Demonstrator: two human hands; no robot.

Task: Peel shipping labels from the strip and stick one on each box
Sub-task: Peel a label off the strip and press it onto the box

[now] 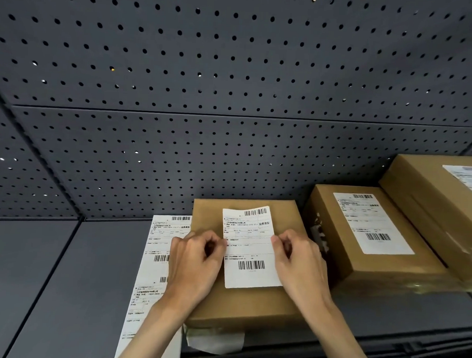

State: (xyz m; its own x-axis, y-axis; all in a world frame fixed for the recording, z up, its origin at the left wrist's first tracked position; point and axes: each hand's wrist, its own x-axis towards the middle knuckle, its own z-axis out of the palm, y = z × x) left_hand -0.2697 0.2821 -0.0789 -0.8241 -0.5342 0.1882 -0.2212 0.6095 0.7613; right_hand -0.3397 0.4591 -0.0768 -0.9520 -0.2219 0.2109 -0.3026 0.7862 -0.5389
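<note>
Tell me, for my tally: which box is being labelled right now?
The nearest box, left of the two already labelled: both hands pinch the label on its top.

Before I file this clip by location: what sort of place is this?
Probably a packing or shipping station: brown cardboard boxes bearing barcode labels, a strip of shipping labels on a dark shelf, and grey pegboard behind.

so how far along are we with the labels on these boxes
Done: the two boxes on the right, middle box and far-right box, already carry labels. In hand: left hand and right hand pinch a label by its side edges over the near box; its top edge looks lifted. Left: pressing it flat; the label strip holds more.
</note>
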